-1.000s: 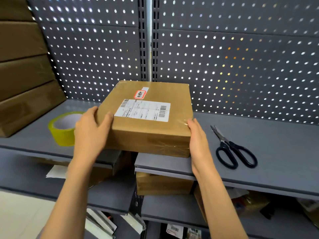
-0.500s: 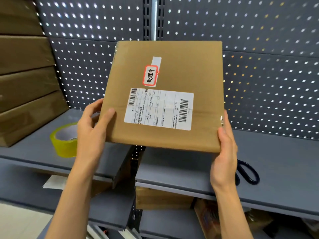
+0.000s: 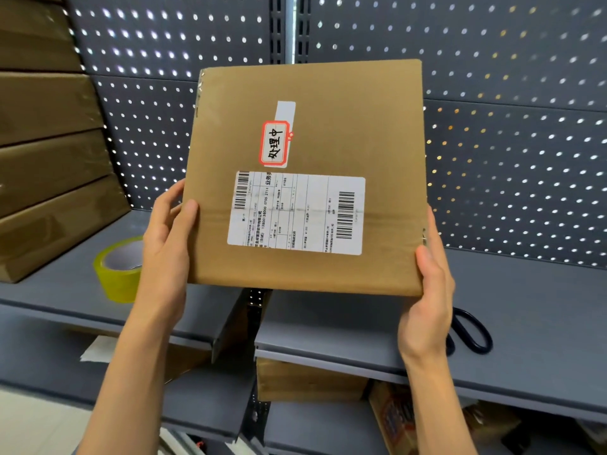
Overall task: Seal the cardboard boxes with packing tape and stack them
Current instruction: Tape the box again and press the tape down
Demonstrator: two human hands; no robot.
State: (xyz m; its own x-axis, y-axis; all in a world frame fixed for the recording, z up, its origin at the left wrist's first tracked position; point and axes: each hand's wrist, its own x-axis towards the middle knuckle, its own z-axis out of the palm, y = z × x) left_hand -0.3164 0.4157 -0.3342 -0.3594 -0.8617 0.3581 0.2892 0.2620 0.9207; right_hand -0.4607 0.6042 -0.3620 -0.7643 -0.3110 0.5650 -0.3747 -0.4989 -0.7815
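Both hands [image 3: 164,254] [image 3: 428,290] clasp box [image 3: 328,133] (labelled) above grey shelf [image 3: 525,290] — pegboard [image 3: 509,142] behind.

I see a matt brown cardboard box [image 3: 328,103] with a smooth white paper shipping label [image 3: 297,213] and clear glossy tape at its edges. The tape roll [image 3: 116,274] looks shiny yellow plastic; the shelf [image 3: 542,307] and perforated back panel [image 3: 509,142] are matt grey painted metal.

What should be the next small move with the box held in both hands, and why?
Probably carry the box left onto the stack of boxes. Left hand and right hand hold it above the shelf, and clear tape already crosses its seam.
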